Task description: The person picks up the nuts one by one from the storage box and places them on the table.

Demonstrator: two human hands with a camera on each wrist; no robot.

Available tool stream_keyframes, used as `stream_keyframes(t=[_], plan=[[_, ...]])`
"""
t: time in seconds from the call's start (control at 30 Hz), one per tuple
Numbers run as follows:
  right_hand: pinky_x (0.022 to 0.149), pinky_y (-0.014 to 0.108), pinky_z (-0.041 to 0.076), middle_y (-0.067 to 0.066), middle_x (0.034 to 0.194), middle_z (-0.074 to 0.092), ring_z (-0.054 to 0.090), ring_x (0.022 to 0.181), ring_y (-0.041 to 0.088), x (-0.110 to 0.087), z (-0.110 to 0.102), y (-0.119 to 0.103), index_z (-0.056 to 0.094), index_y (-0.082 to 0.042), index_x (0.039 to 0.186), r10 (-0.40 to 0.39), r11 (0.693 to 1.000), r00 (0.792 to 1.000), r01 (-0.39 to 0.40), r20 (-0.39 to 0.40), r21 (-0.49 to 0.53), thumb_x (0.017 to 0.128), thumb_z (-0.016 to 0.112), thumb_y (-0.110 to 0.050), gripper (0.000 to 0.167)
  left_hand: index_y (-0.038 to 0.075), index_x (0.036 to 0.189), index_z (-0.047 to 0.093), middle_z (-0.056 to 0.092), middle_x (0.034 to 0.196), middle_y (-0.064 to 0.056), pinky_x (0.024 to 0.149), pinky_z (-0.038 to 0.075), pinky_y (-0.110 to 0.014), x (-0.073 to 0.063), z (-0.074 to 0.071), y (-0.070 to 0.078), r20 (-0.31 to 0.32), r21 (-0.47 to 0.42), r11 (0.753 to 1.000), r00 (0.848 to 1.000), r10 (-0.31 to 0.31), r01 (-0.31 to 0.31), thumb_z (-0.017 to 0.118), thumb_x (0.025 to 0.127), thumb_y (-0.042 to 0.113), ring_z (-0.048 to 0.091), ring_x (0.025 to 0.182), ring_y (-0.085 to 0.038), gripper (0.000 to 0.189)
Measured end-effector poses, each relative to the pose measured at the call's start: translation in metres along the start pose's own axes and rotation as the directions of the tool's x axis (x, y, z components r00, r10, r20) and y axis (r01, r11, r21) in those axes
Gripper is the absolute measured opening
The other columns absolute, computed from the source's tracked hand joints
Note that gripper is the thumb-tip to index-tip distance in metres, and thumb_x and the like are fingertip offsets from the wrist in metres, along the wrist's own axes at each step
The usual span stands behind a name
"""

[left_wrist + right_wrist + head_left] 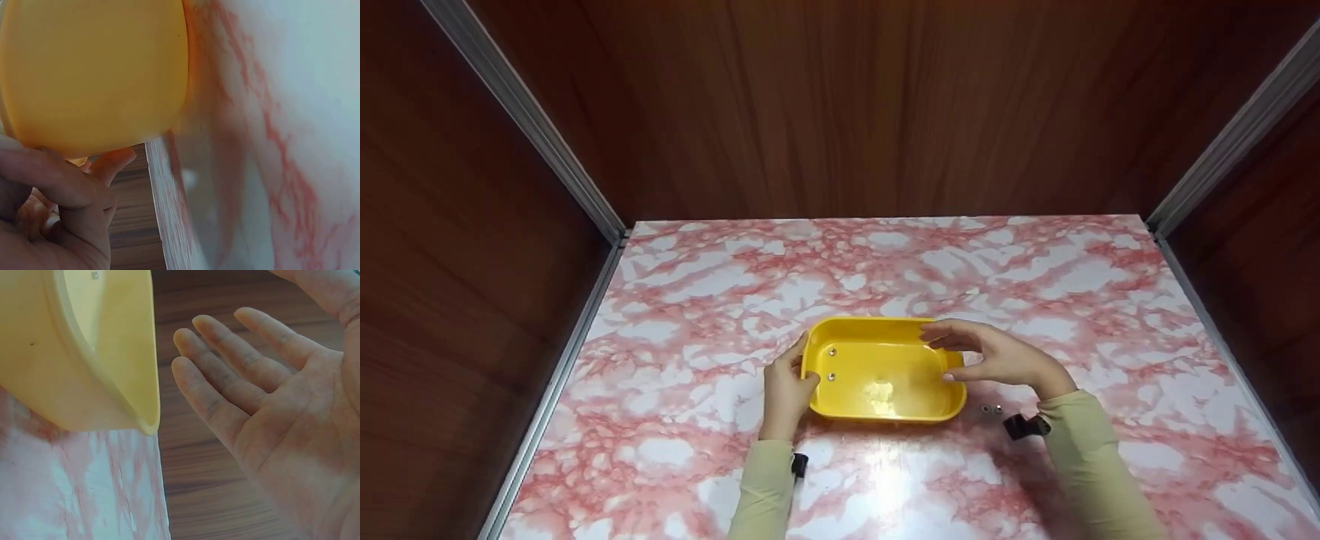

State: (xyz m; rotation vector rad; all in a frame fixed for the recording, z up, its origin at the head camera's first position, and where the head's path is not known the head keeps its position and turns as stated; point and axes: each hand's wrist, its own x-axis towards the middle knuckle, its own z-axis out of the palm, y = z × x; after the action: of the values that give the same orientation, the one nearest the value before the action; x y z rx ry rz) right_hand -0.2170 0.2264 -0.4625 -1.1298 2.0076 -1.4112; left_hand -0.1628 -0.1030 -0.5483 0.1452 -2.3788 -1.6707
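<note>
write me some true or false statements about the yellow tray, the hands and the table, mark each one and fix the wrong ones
1. The left hand grips the yellow tray at one end. True.
2. The right hand grips the tray too. False: the right wrist view shows a gap between its fingers and the tray.
3. Two small metallic pieces lie inside the tray, near the left hand. True.
4. The table is plain white. False: it has a red and white marbled pattern.
5. Two loose bits lie outside the tray, on the right hand's side. True.
</note>
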Motion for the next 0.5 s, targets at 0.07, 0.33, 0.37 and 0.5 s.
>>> stream_keyframes(t=[0.07,0.33,0.37,0.5], plan=[[0.104,0.050,0.033,0.011,0.137,0.049,0.045,0.123,0.041,0.0010,0.0001,0.0005,0.043,-0.009,0.142,-0.005,1.000,1.000,0.005,0.004,-0.006,0.084,0.070,-0.003,0.064,0.003,0.134,0.054,0.066,0.106,-0.023,0.065,0.056,-0.030,-0.0002,0.0003,0.0000,-0.001,-0.002,1.000,1.000,0.002,-0.002,0.060,0.068,-0.019,0.066,0.088,-0.031,0.071],[0.105,0.047,0.034,0.010,0.138,0.049,0.047,0.124,0.031,0.0054,0.0025,0.0011,0.042,-0.010,0.143,0.017,1.000,1.000,-0.017,0.007,-0.011,0.084,0.069,0.000,0.065,0.003,0.134,0.055,0.065,0.109,-0.023,0.064,0.055,-0.028,-0.0014,0.0004,0.0006,-0.003,0.010,1.000,1.000,-0.003,0.003,0.060,0.067,-0.019,0.067,0.087,-0.029,0.071],[0.105,0.047,0.033,0.010,0.138,0.049,0.047,0.124,0.030,0.0060,0.0029,0.0010,0.042,-0.009,0.143,0.019,1.000,1.000,-0.019,0.008,-0.007,0.084,0.068,0.001,0.065,0.003,0.134,0.055,0.066,0.109,-0.023,0.063,0.055,-0.028,-0.0014,0.0003,0.0009,-0.004,0.014,1.000,1.000,-0.002,0.002,0.060,0.067,-0.019,0.067,0.087,-0.028,0.070],[0.105,0.049,0.033,0.011,0.138,0.049,0.046,0.125,0.032,0.0087,0.0041,0.0011,0.041,-0.006,0.142,0.003,1.000,1.000,-0.003,0.016,0.006,0.084,0.067,0.003,0.064,0.004,0.134,0.055,0.066,0.110,-0.022,0.062,0.055,-0.028,-0.0006,0.0005,0.0013,-0.005,0.013,1.000,1.000,-0.004,0.004,0.060,0.068,-0.019,0.067,0.088,-0.028,0.071]])
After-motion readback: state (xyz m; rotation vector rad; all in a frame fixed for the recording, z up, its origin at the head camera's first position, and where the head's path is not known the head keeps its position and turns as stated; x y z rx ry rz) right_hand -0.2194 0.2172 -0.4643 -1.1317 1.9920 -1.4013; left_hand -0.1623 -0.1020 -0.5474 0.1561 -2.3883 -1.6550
